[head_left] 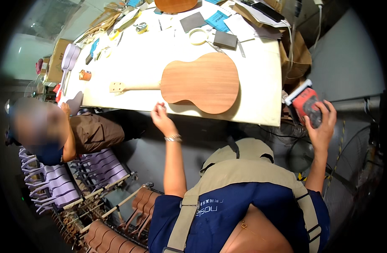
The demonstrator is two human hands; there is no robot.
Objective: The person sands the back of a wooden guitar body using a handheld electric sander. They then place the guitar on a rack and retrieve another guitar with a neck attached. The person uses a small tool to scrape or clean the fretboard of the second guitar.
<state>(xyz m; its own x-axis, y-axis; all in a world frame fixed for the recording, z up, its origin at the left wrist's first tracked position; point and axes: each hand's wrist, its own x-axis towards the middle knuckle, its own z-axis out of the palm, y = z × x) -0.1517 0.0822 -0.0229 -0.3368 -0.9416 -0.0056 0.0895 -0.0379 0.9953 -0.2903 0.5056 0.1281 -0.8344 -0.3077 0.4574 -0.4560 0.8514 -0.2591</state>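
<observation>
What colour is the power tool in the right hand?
The sander in the right hand is orange-red with a dark body, seen best in the head view.

1 unfinished guitar (200,82) on bench; 1 orange sander (307,105); 2 tape rolls (198,36); 2 gray sanding blocks (225,39).

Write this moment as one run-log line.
left hand: by unfinished wooden ukulele | right hand: grip on red-orange power sander | white table

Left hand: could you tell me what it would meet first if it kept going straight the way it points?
Most likely the ukulele body. The left hand points up the picture toward the table edge, and the body's lower rim lies just beyond the fingertips. How high the hand is over the table is unclear.
</observation>
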